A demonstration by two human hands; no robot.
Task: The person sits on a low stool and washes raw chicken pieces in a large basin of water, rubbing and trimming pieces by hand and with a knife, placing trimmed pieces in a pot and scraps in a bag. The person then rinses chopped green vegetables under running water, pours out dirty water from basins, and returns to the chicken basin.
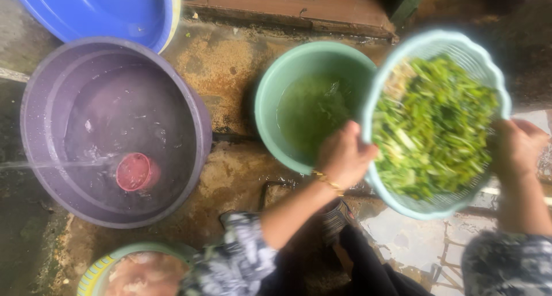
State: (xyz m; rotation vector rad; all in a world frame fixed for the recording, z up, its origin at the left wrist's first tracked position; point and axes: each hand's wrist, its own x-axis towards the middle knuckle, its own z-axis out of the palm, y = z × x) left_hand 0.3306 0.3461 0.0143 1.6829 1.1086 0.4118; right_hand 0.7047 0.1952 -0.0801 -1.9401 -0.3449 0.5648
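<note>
Left hand (pixel 344 157) and right hand (pixel 516 146) both grip the colander (pixel 437 207) rim, greens (pixel 434 126) draining beside the green basin (pixel 276 100).

No packages, labels, signs or screens in view.

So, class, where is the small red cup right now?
In the head view, the red cup floats at left inside the purple basin of water.
</note>
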